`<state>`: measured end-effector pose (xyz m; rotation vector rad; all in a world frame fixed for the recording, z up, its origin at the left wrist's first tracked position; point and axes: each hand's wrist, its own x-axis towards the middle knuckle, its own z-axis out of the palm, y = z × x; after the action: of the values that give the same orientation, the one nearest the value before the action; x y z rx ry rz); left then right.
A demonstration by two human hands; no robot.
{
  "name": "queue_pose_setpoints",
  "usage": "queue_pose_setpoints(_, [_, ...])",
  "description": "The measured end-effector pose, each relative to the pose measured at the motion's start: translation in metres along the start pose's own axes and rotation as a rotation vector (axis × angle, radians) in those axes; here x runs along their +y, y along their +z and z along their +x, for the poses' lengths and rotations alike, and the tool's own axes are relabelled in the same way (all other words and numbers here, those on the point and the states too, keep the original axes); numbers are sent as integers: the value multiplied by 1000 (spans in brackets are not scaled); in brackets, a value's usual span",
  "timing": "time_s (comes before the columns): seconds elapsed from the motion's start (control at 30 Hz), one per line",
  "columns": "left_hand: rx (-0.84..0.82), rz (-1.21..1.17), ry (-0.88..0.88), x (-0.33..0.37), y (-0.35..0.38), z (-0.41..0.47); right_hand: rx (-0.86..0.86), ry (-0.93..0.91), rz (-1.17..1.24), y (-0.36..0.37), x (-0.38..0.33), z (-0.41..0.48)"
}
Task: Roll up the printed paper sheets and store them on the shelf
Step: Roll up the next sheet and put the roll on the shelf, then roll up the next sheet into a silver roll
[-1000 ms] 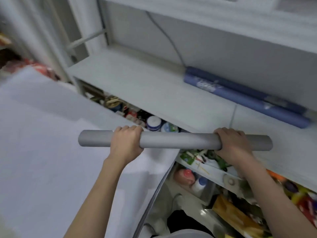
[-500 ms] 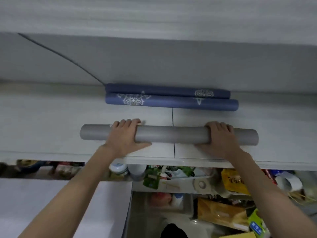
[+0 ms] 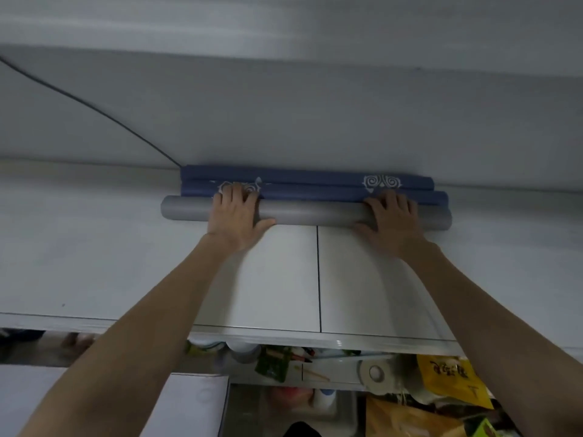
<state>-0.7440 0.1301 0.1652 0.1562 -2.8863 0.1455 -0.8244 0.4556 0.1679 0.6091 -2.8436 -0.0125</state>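
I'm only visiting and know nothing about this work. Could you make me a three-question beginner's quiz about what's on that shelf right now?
1. True or false: the grey roll lies against the nearer blue roll.
2. How many blue rolls lie at the back of the shelf? A) one B) two C) three
3. Fill in: the left hand and right hand both rest on the ____ roll.

Key: 1 true; 2 B; 3 grey.

Both hands [image 3: 235,216] pushed the grey roll [image 3: 312,212] back against the blue rolls [image 3: 309,187].
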Motion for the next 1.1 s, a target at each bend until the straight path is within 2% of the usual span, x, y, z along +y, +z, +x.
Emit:
queue_pose_setpoints(0.13, [1, -175, -37, 3, -9, -3, -7, 69, 80, 5, -8, 8])
queue_pose_setpoints(0.3, [70, -331, -40, -9, -26, -37, -87, 149, 61, -1, -21, 7])
queue_pose_setpoints(0.4, [113, -386, -104, -19, -44, -88, -22, 113, 149, -14, -52, -11])
queue_pose_setpoints(0.5, [79, -467, -229, -27, -58, -164, 66, -62, 328, -39, -109, -49])
queue_pose_setpoints(0.57, [-59, -543, -374, -32, -65, -227, 74, -238, 518, -55, -153, -83])
queue_pose_setpoints(0.7, [-286, -586, -720, -30, -61, -362, -111, -601, 749, -52, -233, -149])
queue_pose_setpoints(0.9, [-334, -605, -1186, 21, -56, -522, -570, -1022, 634, -6, -307, -228])
queue_pose_setpoints(0.97, [-347, -597, -1291, 42, -58, -554, -718, -1139, 543, 2, -323, -245])
queue_pose_setpoints(1.1, [-355, -591, -1413, 75, -61, -592, -896, -1374, 340, 15, -345, -263])
